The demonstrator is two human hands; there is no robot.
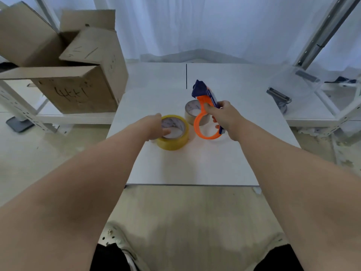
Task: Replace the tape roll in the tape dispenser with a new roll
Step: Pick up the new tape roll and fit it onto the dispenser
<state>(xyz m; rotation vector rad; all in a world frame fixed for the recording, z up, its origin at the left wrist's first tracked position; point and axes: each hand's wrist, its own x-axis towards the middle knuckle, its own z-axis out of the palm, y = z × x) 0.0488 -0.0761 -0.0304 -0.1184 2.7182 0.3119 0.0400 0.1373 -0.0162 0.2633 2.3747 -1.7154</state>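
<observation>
Head view: my right hand [224, 116] clamped on tape dispenser [203, 104] mid-frame; left hand [154, 125] fingers [166, 132] curled over yellow tape roll [173, 142] on worktop [195, 165].

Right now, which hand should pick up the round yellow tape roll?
Left. The left hand holds the round yellow tape roll; the right hand grips the orange and blue plastic tape dispenser.

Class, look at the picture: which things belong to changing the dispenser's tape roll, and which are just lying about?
For the job: tape dispenser, held in the right hand; yellow tape roll, gripped by the left hand; brownish tape roll.
Lying about: cardboard boxes; clear plastic bin; grey metal object.
</observation>
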